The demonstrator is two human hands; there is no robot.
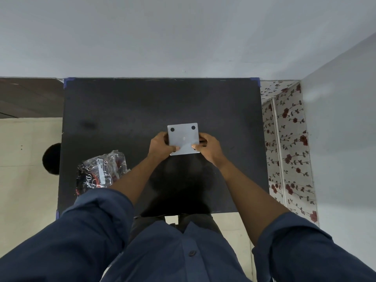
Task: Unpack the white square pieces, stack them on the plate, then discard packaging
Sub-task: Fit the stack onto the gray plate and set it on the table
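A white square piece (pixel 183 137) with two dark round holes near its far edge is held over the middle of the black table (pixel 122 110). My left hand (pixel 160 144) grips its left edge with the thumb on top. My right hand (pixel 207 146) grips its right edge the same way. I cannot tell whether it is one piece or a stack. The crumpled clear and black plastic packaging (pixel 99 171) lies on the table's near left part. No plate is in view.
The table stands against a pale wall (pixel 183 37). A floral-covered surface (pixel 289 139) runs along its right side. On the left, beyond the table's edge, is a light floor with a round dark object (pixel 51 158).
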